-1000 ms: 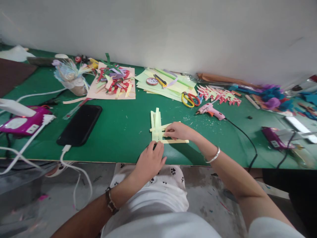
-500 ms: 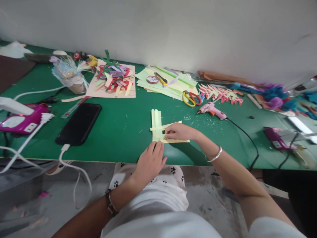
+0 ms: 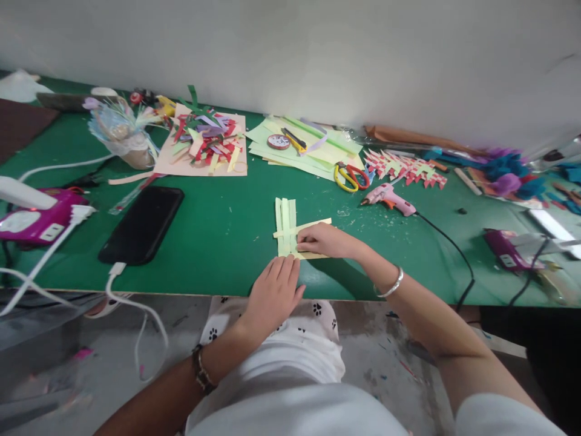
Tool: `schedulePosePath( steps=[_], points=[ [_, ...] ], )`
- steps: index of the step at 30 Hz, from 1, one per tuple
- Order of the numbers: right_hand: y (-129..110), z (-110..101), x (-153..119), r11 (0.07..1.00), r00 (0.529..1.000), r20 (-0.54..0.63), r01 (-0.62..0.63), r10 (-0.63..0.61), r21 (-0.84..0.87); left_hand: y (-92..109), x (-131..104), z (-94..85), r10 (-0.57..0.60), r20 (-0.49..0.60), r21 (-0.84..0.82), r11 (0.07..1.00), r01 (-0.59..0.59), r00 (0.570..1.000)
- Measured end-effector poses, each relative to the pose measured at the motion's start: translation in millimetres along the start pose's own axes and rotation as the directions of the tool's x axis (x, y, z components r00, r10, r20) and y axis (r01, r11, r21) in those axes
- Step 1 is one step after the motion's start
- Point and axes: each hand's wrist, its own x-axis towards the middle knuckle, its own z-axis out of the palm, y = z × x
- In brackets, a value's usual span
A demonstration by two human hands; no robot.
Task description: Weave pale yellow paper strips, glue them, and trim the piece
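Note:
Pale green paper strips stand side by side on the green table, crossed by pale yellow strips that run to the right. My left hand lies flat at the table's front edge, its fingers stretched out over the lower end of the strips. Just right of the crossing, my right hand is closed in a pinch at the strips. Its fingertips hide what they hold. A silver bangle is on the right wrist.
A black phone with a white cable lies left. Cut paper pieces, green sheets, scissors, a woven red-and-white paper piece and a pink glue gun lie behind. Purple power blocks sit at both sides.
My right hand has shifted slightly left, closer to the green strips. The green strips now show wider gaps at their top. My left hand stays nearly in place.

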Motion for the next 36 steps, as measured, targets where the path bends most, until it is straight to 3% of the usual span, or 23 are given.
schedulePosePath(
  steps=[7,14,21,28,36],
  points=[
    [6.9,1.0,-0.2,1.0,0.999,-0.051,0.005,-0.004,0.012,0.0,-2.5,0.5,-0.017,-0.03,-0.006,1.0,0.017,0.999],
    [8.7,6.4,-2.5,1.0,0.997,-0.074,0.004,-0.003,0.021,4.4,-2.6,-7.7,-0.1,0.032,-0.044,0.994,0.101,0.994],
    [13.2,12.8,-1.8,0.998,0.989,-0.139,0.038,-0.045,-0.053,4.4,-5.1,-4.5,-0.078,-0.003,-0.021,0.997,0.078,0.997],
    [14.2,8.7,-0.8,0.996,0.996,-0.032,0.089,-0.089,-0.005,3.4,-5.9,-5.2,-0.075,-0.008,-0.018,0.997,0.075,0.997],
    [12.6,9.5,0.8,0.997,0.997,-0.051,0.066,-0.064,0.035,0.9,-7.1,-4.6,-0.07,-0.023,-0.014,0.997,0.07,0.997]
  ],
)
